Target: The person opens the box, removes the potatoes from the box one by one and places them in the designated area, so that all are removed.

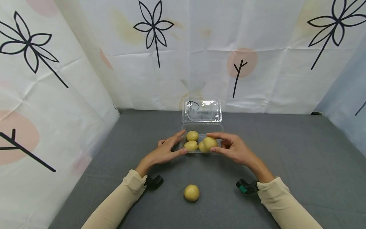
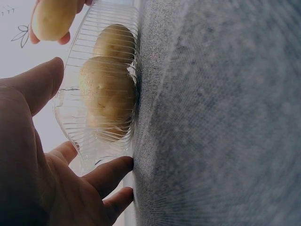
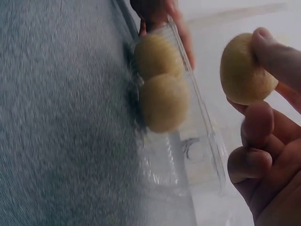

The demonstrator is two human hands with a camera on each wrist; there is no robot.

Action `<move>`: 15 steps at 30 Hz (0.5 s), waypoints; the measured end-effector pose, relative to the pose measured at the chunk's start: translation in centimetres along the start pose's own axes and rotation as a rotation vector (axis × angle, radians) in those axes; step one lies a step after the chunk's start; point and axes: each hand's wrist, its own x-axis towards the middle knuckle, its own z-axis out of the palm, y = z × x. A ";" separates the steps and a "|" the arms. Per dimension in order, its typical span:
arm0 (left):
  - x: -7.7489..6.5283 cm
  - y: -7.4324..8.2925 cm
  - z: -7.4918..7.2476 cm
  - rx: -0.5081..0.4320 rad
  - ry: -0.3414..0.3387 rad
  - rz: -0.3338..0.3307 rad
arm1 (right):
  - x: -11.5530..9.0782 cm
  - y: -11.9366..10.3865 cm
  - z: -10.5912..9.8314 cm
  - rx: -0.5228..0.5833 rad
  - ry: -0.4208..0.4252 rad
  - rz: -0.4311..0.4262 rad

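A clear plastic clamshell box stands with its lid raised at the back. Three yellowish potatoes lie inside, among them a back-left potato and a front-left potato. Between thumb and fingers, my right hand pinches another potato, held above the box's right part. My left hand is spread around the box's left side, its fingers fairly straight; in the left wrist view two fingertips reach down to the cloth. One loose potato sits on the table in front of the box.
Grey cloth covers the table. Behind it hangs a white printed curtain, close to the raised lid, and more curtain runs along the left side. A dark camera band is on the left wrist, another on the right.
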 end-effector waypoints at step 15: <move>-0.1 0.1 -0.1 0.000 0.007 0.008 | 0.1 -1.3 1.9 0.075 -0.228 -0.025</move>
